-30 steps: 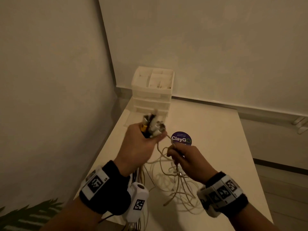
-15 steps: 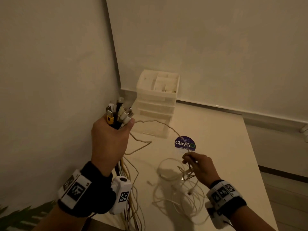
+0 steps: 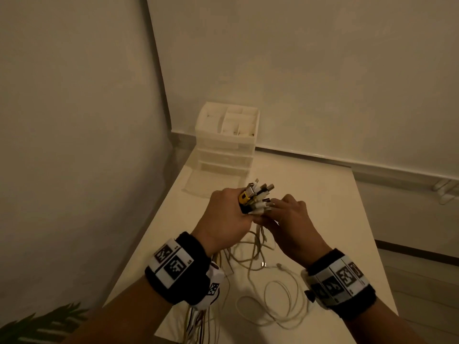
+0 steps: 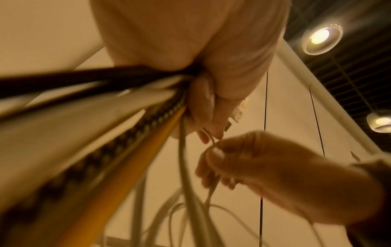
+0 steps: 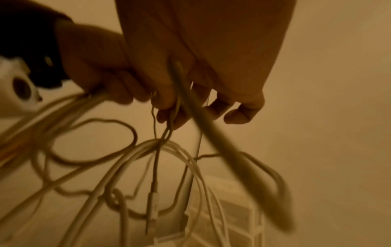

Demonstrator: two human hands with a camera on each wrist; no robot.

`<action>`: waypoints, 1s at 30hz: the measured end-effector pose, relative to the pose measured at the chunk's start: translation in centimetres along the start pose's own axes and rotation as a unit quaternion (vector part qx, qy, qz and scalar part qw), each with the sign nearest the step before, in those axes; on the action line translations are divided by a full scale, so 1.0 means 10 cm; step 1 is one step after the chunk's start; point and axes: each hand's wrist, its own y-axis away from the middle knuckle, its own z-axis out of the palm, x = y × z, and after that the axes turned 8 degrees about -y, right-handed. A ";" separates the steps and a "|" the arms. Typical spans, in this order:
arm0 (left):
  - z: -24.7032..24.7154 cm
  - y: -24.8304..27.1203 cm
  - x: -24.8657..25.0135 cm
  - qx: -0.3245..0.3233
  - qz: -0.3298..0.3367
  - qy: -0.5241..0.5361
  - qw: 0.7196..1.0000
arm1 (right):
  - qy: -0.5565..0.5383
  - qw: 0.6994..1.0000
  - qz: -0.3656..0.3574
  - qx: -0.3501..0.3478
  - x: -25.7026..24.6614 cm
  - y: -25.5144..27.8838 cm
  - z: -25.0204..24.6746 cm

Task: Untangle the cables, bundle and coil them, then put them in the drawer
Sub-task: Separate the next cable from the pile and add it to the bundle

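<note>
- Above the middle of the white desk, the cable bundle is held clear of the surface, its connector ends fanned up and toward the far right, its long axis running from those ends down toward the near left.
- Below the left hand, the strands hang past the left wristband and over the near edge of the desk.
- Bundle make-up: mostly white and cream leads, one yellow-bodied plug, at least one black lead and one braided dark-and-light lead; several metal USB-type tips show at the fanned end.
- Loose cable loops lie on the desk at the near side, under and between the wrists, partly overlapping; two free connector tips rest among them.
- Left hand: fingers curled tightly round the bundle just behind the plugs, thumb side up.
- Right hand: just right of the bundle and touching the left hand; thumb and forefinger pinch a thin white lead directly under the left fist, with the remaining fingers loosely curled. A second strand crosses its palm in the right wrist view; motion blur prevents telling whether it is gripped.
- Drawer unit: a white stack with a divided top tray, standing at the far left corner of the desk against the wall, well apart from both hands. Its lowest drawer is pulled out toward the near side.
</note>
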 end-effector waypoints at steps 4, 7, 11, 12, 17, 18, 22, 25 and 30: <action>0.05 -0.03 -0.06 -0.011 -0.009 -0.023 1.000 | -0.017 0.999 0.043 0.017 -0.06 0.03 -0.10; 0.07 -0.04 -0.06 -0.026 -0.008 -0.034 0.999 | -0.055 0.997 0.050 0.030 -0.02 0.12 0.02; -0.02 -0.02 -0.08 0.041 -0.033 -0.005 0.999 | -0.097 0.989 0.065 0.091 0.20 0.27 0.26; -0.05 -0.01 -0.08 0.058 -0.040 0.014 0.997 | -0.114 0.985 0.082 0.104 0.28 0.31 0.31; -0.30 0.00 -0.11 0.144 -0.102 0.085 0.981 | -0.118 0.962 0.244 0.014 0.61 0.51 0.55; -0.36 0.00 -0.12 0.165 -0.113 0.106 0.974 | -0.089 0.953 0.290 -0.019 0.71 0.56 0.59; -0.52 0.02 -0.11 0.192 -0.131 0.134 0.963 | -0.028 0.894 0.437 -0.092 1.10 0.83 0.66; -0.52 0.05 -0.06 0.147 -0.127 0.145 0.970 | -0.056 0.900 0.429 -0.051 1.05 0.79 0.53; -0.42 0.01 -0.03 0.118 -0.130 0.137 0.975 | -0.232 0.957 0.158 0.077 0.12 0.34 0.00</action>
